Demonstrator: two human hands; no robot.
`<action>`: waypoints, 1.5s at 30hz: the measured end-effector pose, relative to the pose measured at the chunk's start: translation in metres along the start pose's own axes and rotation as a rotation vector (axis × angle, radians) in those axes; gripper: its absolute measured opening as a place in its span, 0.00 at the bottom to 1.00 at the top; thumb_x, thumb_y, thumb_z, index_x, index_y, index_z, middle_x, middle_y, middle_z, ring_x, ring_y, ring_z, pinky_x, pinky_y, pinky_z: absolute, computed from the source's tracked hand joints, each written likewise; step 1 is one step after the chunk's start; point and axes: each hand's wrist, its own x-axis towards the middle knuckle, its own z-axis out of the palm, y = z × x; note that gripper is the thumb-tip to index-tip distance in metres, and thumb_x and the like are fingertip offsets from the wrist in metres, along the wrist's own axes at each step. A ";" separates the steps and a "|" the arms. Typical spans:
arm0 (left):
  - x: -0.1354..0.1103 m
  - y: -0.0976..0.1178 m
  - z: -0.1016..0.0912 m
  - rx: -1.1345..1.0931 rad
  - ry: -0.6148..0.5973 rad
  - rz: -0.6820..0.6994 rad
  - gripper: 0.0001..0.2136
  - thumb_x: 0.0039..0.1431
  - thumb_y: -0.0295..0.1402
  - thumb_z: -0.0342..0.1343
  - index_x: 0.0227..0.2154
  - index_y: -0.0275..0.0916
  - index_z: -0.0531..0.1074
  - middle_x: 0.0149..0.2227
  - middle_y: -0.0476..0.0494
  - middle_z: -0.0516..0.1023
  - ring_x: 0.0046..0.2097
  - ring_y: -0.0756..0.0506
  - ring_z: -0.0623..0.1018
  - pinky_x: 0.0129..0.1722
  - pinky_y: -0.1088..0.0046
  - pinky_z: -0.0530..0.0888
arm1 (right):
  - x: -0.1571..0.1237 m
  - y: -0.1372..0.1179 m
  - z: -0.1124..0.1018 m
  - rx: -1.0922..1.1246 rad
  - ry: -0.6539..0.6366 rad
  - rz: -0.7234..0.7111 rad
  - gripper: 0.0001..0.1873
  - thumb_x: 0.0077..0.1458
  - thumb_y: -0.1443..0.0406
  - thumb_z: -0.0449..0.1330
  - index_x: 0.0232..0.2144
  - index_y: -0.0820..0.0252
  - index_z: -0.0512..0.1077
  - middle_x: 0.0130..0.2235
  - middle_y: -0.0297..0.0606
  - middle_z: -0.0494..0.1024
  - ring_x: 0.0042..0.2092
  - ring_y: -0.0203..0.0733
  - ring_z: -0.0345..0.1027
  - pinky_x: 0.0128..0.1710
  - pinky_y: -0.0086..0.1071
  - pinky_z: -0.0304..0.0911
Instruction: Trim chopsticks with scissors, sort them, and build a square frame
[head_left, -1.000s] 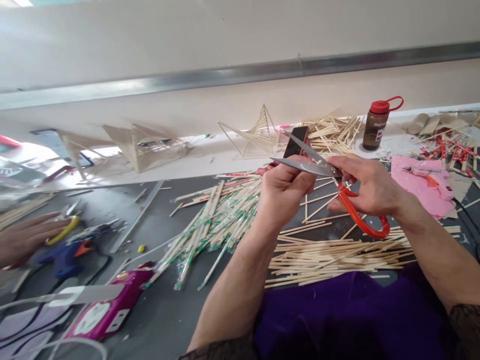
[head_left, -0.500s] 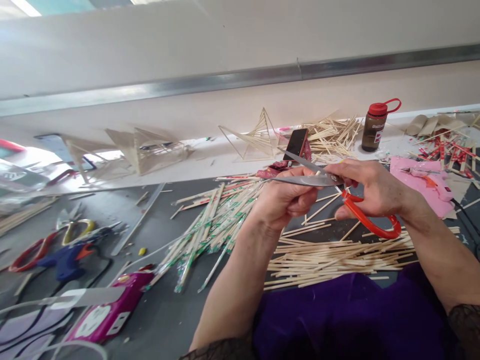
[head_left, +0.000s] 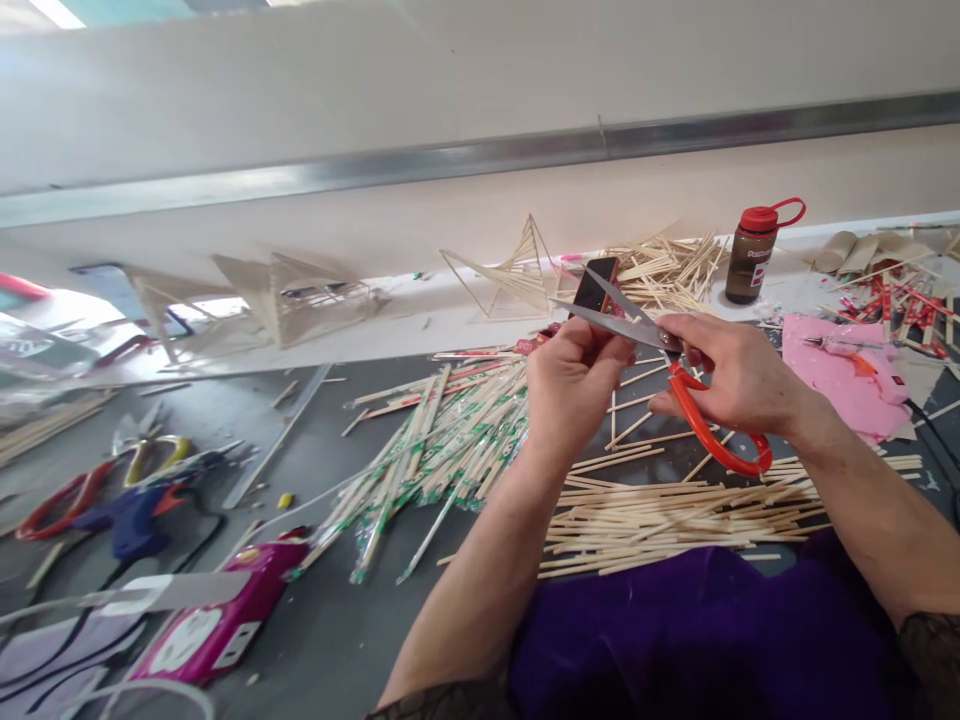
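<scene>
My right hand (head_left: pixel 731 375) grips scissors (head_left: pixel 694 405) with red handles. Their blades stand apart, pointing left across the top of my left hand (head_left: pixel 570 390). The left fingers are closed in a pinch just under the blades, on what looks like a thin wooden stick (head_left: pixel 636 320). Only a small pale end of it shows between the blades; the fingers hide the rest. Below both hands lies a pile of bare wooden sticks (head_left: pixel 675 515) along the near table edge. Sticks in green-printed clear wrappers (head_left: pixel 442 440) lie left of my left wrist.
A phone (head_left: pixel 596 285), a stick frame model (head_left: pixel 510 280), more loose sticks (head_left: pixel 667 270) and a red-capped bottle (head_left: pixel 750 255) stand along the back. At left are a blue glue gun (head_left: pixel 135 520), pliers (head_left: pixel 67 500) and a magenta box (head_left: pixel 225 610). A pink pad (head_left: pixel 832 385) lies at right.
The scissors have shifted slightly left, with their blades now tilted more steeply. My left hand has turned and moved a little right, fingers still pinched.
</scene>
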 end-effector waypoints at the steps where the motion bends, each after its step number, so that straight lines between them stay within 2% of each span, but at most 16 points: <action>1: -0.001 0.000 0.000 0.056 0.028 0.053 0.05 0.55 0.31 0.62 0.26 0.40 0.74 0.22 0.52 0.75 0.22 0.53 0.69 0.21 0.76 0.63 | 0.000 -0.001 0.000 0.004 0.007 0.002 0.26 0.49 0.51 0.68 0.47 0.58 0.74 0.36 0.37 0.76 0.31 0.38 0.62 0.32 0.32 0.58; 5: -0.005 0.001 -0.003 0.205 0.085 0.206 0.03 0.58 0.31 0.61 0.29 0.41 0.76 0.22 0.53 0.74 0.24 0.53 0.69 0.26 0.75 0.64 | -0.001 -0.002 0.001 0.032 0.010 -0.006 0.27 0.50 0.50 0.67 0.48 0.59 0.74 0.36 0.37 0.76 0.31 0.37 0.62 0.32 0.32 0.59; 8: -0.005 0.003 -0.005 0.211 0.061 0.193 0.05 0.57 0.31 0.61 0.27 0.41 0.75 0.20 0.54 0.71 0.23 0.54 0.65 0.25 0.74 0.62 | -0.001 0.000 0.002 0.053 -0.001 -0.013 0.32 0.48 0.50 0.68 0.52 0.61 0.73 0.38 0.39 0.77 0.31 0.38 0.63 0.32 0.33 0.60; 12: -0.003 0.008 -0.005 -0.003 -0.038 0.047 0.10 0.55 0.36 0.64 0.23 0.40 0.73 0.18 0.54 0.67 0.22 0.54 0.62 0.21 0.75 0.59 | -0.001 0.005 0.000 0.068 -0.017 -0.044 0.35 0.46 0.51 0.70 0.54 0.61 0.72 0.40 0.40 0.79 0.32 0.38 0.64 0.33 0.34 0.61; 15: 0.000 0.011 -0.006 -0.197 -0.141 -0.083 0.12 0.50 0.41 0.68 0.24 0.39 0.74 0.17 0.55 0.64 0.20 0.54 0.60 0.18 0.76 0.54 | -0.002 0.010 -0.004 0.075 -0.027 -0.075 0.36 0.44 0.51 0.71 0.53 0.60 0.73 0.40 0.40 0.79 0.32 0.38 0.65 0.33 0.33 0.61; 20: 0.003 0.017 -0.010 -0.454 -0.345 -0.289 0.14 0.46 0.42 0.70 0.24 0.37 0.75 0.14 0.56 0.61 0.16 0.57 0.55 0.14 0.80 0.47 | -0.001 0.015 -0.010 0.081 -0.048 -0.172 0.37 0.44 0.51 0.72 0.54 0.63 0.73 0.38 0.40 0.78 0.32 0.37 0.65 0.33 0.33 0.61; 27: 0.007 0.014 -0.019 -0.633 -0.605 -0.511 0.17 0.42 0.41 0.72 0.22 0.37 0.70 0.13 0.58 0.59 0.15 0.59 0.49 0.12 0.83 0.46 | -0.001 0.013 -0.018 0.108 -0.098 -0.255 0.34 0.45 0.54 0.72 0.53 0.60 0.74 0.38 0.37 0.78 0.31 0.35 0.62 0.31 0.30 0.59; 30: 0.009 0.011 -0.019 -0.651 -0.661 -0.555 0.18 0.41 0.42 0.72 0.21 0.37 0.69 0.12 0.59 0.57 0.14 0.59 0.48 0.12 0.83 0.45 | -0.001 0.012 -0.020 0.108 -0.113 -0.261 0.34 0.45 0.56 0.72 0.54 0.59 0.74 0.37 0.35 0.78 0.31 0.34 0.61 0.31 0.30 0.59; 32: 0.009 0.010 -0.018 -0.630 -0.645 -0.548 0.18 0.41 0.43 0.72 0.21 0.37 0.70 0.12 0.59 0.58 0.14 0.59 0.49 0.12 0.82 0.45 | -0.001 0.013 -0.018 0.099 -0.108 -0.249 0.34 0.45 0.55 0.72 0.54 0.60 0.74 0.36 0.35 0.77 0.31 0.34 0.61 0.31 0.30 0.59; 34: 0.008 0.008 -0.016 -0.560 -0.554 -0.497 0.18 0.42 0.44 0.71 0.23 0.37 0.71 0.13 0.57 0.61 0.14 0.59 0.51 0.12 0.81 0.45 | -0.001 0.014 -0.015 0.074 -0.086 -0.208 0.34 0.45 0.54 0.72 0.53 0.61 0.75 0.35 0.35 0.76 0.30 0.35 0.61 0.31 0.31 0.59; 37: 0.006 0.005 -0.011 -0.334 -0.297 -0.322 0.15 0.47 0.44 0.68 0.25 0.37 0.74 0.16 0.53 0.69 0.15 0.57 0.57 0.13 0.79 0.49 | 0.000 0.012 -0.008 0.025 -0.036 -0.110 0.34 0.45 0.52 0.71 0.52 0.61 0.75 0.33 0.35 0.76 0.30 0.35 0.60 0.31 0.31 0.58; 40: 0.003 0.003 -0.007 -0.064 -0.069 -0.080 0.10 0.53 0.39 0.65 0.25 0.39 0.74 0.19 0.52 0.73 0.19 0.55 0.64 0.17 0.78 0.58 | 0.001 0.008 -0.004 0.021 -0.004 -0.032 0.33 0.45 0.52 0.71 0.52 0.59 0.75 0.33 0.34 0.76 0.29 0.34 0.59 0.32 0.31 0.57; 42: 0.000 0.002 -0.006 0.071 -0.005 0.074 0.08 0.55 0.36 0.63 0.25 0.39 0.73 0.19 0.52 0.73 0.21 0.54 0.68 0.20 0.77 0.64 | 0.000 0.007 -0.003 0.037 -0.011 -0.012 0.33 0.45 0.52 0.71 0.52 0.58 0.75 0.32 0.33 0.75 0.29 0.34 0.60 0.31 0.31 0.57; 45: -0.001 0.003 -0.007 0.191 0.001 0.216 0.07 0.58 0.34 0.59 0.25 0.40 0.73 0.19 0.53 0.72 0.21 0.54 0.68 0.22 0.77 0.65 | 0.000 0.007 -0.003 0.045 -0.056 0.000 0.34 0.45 0.51 0.70 0.53 0.58 0.74 0.31 0.32 0.74 0.29 0.35 0.61 0.30 0.31 0.57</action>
